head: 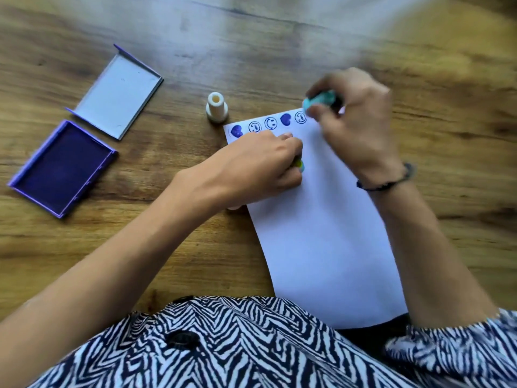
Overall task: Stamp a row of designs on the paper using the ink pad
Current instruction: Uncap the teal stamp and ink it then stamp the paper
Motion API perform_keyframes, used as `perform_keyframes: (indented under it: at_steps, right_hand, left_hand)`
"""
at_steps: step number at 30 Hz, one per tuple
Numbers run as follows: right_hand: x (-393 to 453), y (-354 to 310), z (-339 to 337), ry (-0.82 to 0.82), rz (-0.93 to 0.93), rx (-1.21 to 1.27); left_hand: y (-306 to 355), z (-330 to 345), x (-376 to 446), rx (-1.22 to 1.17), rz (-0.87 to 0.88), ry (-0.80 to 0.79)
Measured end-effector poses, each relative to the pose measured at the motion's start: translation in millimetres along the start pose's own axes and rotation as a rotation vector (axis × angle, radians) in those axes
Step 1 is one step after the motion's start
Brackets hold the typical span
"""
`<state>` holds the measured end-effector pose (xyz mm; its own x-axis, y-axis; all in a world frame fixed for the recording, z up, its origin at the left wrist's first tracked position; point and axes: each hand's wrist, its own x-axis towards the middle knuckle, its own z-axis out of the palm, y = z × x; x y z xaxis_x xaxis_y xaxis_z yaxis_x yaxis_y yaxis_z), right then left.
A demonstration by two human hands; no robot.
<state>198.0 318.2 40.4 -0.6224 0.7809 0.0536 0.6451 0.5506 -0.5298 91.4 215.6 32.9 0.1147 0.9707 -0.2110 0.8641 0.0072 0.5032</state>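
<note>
A white paper [321, 233] lies on the wooden table, with a row of several purple hearts and smiley faces [270, 124] stamped along its top edge. My right hand [355, 121] grips a light blue stamp [317, 100] at the right end of that row, just above the paper's top right corner. My left hand [263, 166] rests on the paper's upper left part, closed around a small yellow-green object [298, 164], mostly hidden. The open purple ink pad [60, 166] sits at the left.
The ink pad's grey lid [117, 93] lies open side up just behind the pad. A cream stamp [216, 107] stands upright near the paper's top left corner. Bare wooden table [279, 37] stretches beyond the paper. My zebra-patterned clothing fills the bottom.
</note>
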Motion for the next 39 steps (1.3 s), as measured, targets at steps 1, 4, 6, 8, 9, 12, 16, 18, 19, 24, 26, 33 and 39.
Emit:
perform_keyframes:
  at_steps: [1,4,6,8,9,12,16,18,19,24,26,33,39]
  right_hand:
    - [0.4,2.1,-9.8,0.073,0.065,0.184]
    - [-5.8,8.1,-33.8,0.19,0.273,0.714]
    - [-11.0,10.4,-37.4,0.168,0.356,0.827]
    - [-15.3,10.0,-35.4,0.135,0.402,0.852]
    - [-17.1,8.7,-34.1,0.124,0.414,0.858]
    - [-24.1,1.6,-32.4,0.105,0.429,0.908]
    - [-37.3,-20.4,-28.2,0.06,0.357,1.077]
    - [-43.0,-33.7,-22.1,0.019,0.309,1.113]
    - [-44.8,-39.8,-18.8,0.003,0.286,1.114]
    - [-50.3,-58.9,-6.6,-0.002,0.22,1.071]
    - [-52.7,-63.2,-2.6,-0.003,0.206,1.038]
    - [-59.9,-78.6,17.7,0.034,0.159,0.906]
    - [-48.9,-90.2,39.5,-0.118,0.059,0.434]
  left_hand:
    - [-0.4,0.1,-1.1,-0.019,-0.003,0.007]
    - [-0.4,-1.6,-3.7,-0.093,-0.009,0.017]
    - [-0.2,-1.4,-3.5,-0.114,-0.016,0.019]
    - [-0.5,0.1,-2.8,-0.133,-0.027,0.023]
    - [-0.8,1.2,-3.1,-0.153,-0.037,0.029]
    - [-0.4,-1.4,-7.3,-0.372,-0.094,0.171]
    - [3.6,-14.7,-17.9,-1.083,-0.235,0.521]
    - [4.9,-17.9,-25.6,-1.285,-0.216,0.551]
    - [5.6,-18.8,-29.8,-1.323,-0.201,0.551]
    - [5.3,-16.3,-46.3,-1.372,-0.186,0.601]
    - [2.9,-14.0,-52.4,-1.383,-0.188,0.617]
    - [-8.0,-8.6,-70.5,-1.337,-0.23,0.652]
    - [-40.6,-3.9,-85.4,-0.881,-0.437,0.555]
